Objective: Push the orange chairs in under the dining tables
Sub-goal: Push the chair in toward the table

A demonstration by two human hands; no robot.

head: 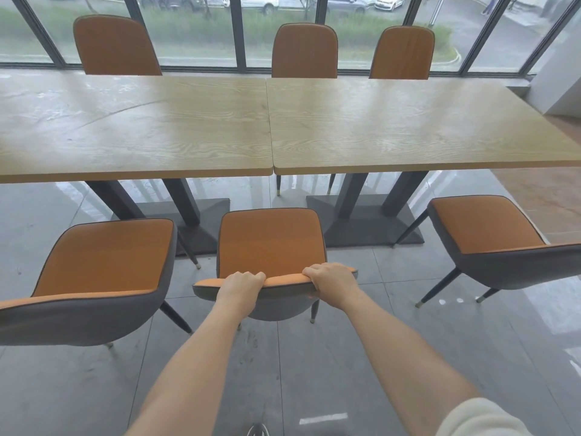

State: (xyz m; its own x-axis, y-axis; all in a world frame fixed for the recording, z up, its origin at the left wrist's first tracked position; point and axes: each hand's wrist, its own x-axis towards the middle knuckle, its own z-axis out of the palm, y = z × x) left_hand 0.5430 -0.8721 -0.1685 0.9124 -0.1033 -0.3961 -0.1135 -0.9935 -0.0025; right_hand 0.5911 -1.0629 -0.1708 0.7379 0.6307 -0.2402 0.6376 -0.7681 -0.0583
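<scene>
L hand [241,286]: grips top of middle chair [272,243] backrest
R hand [331,278]: grips same backrest
Chair: seat clear of tables [408,127], not under

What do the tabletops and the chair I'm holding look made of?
Tabletops: pale wood or wood-look laminate, matte, with clear grain lines. Chair: smooth orange upholstery, perhaps faux leather, on a grey shell with dark piping; slim dark legs, probably metal.

Soft daylight through windows [195,29]; glare on floor [550,309]; edges bowed.
</scene>
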